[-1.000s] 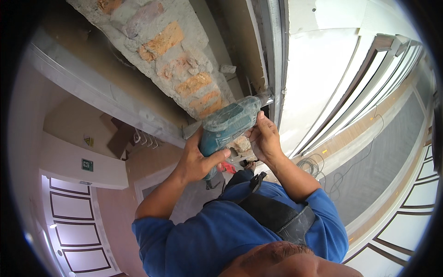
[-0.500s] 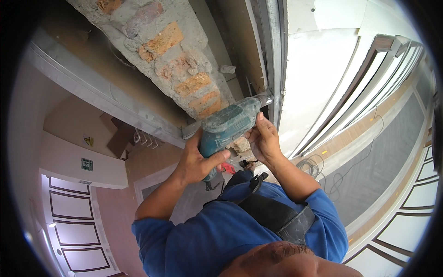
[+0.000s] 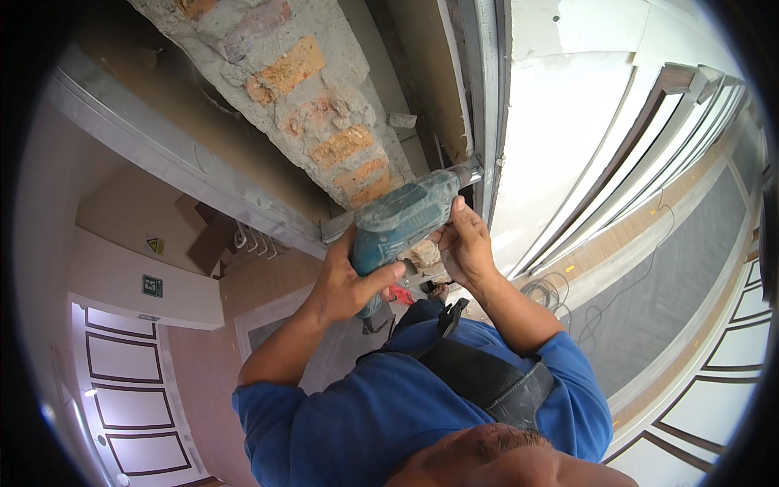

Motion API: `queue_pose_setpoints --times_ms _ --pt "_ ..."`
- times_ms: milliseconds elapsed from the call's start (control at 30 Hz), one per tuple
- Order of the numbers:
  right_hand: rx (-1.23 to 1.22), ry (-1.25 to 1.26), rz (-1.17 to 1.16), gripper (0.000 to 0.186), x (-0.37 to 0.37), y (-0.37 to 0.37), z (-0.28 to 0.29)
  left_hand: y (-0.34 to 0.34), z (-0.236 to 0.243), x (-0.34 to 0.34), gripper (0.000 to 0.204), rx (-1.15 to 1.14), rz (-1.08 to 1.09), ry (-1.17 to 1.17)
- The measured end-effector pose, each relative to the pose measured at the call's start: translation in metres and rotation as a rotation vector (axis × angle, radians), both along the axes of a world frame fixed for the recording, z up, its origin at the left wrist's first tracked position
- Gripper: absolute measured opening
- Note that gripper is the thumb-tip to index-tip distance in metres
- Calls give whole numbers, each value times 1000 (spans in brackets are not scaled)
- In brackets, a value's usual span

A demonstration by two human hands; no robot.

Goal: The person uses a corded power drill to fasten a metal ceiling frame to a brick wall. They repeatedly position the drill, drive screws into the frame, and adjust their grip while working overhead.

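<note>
A dusty teal power drill [image 3: 406, 213] lies across the middle of the view, its chuck end pointing to the upper right against a grey metal stud [image 3: 488, 97]. My left hand [image 3: 345, 280] is wrapped round the drill's rear and handle, thumb along the near side. Beneath the drill's front my right hand [image 3: 466, 243] steadies the body, fingertips pressed to its side near the chuck. The tip of the bit is hidden at the metal. Behind the drill rises a rough column of brick and mortar [image 3: 324, 105].
A metal channel [image 3: 187, 162] runs along the left of the brickwork. White board [image 3: 568, 122] stands right of the stud. Cable loops [image 3: 548, 294] lie on the grey floor [image 3: 649, 284] at right. A red item [image 3: 400, 294] shows below the drill.
Almost nothing differs. The view has shifted very slightly, while both hands keep their hold on the drill against the metal stud.
</note>
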State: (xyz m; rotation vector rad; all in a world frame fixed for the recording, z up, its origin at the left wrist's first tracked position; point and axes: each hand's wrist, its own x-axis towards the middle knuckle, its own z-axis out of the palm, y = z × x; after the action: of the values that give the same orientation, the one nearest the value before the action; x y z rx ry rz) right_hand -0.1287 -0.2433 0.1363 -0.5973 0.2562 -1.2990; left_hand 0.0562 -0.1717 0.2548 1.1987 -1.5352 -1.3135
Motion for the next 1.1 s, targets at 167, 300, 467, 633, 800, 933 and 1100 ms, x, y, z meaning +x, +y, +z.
queue_pose_setpoints --times_ms 167,300,467,633,800,933,1100 --pt "29 -55 -19 42 3 2 6 -3 1 3 51 0 -4 -4" --pt "49 -12 -30 43 3 1 4 -4 0 3 51 -16 0 7" --pt "86 76 -5 46 2 -4 0 -3 -1 7 53 52 0 31" --pt "19 55 -21 49 3 -3 5 -7 2 10 51 111 22 61" --pt "14 84 -24 49 5 -5 6 -10 -1 8 49 64 47 92" --pt "25 71 -43 49 8 -5 6 -11 -2 11 49 63 39 48" --pt "6 31 -42 48 7 0 9 -9 -2 10 47 26 37 28"
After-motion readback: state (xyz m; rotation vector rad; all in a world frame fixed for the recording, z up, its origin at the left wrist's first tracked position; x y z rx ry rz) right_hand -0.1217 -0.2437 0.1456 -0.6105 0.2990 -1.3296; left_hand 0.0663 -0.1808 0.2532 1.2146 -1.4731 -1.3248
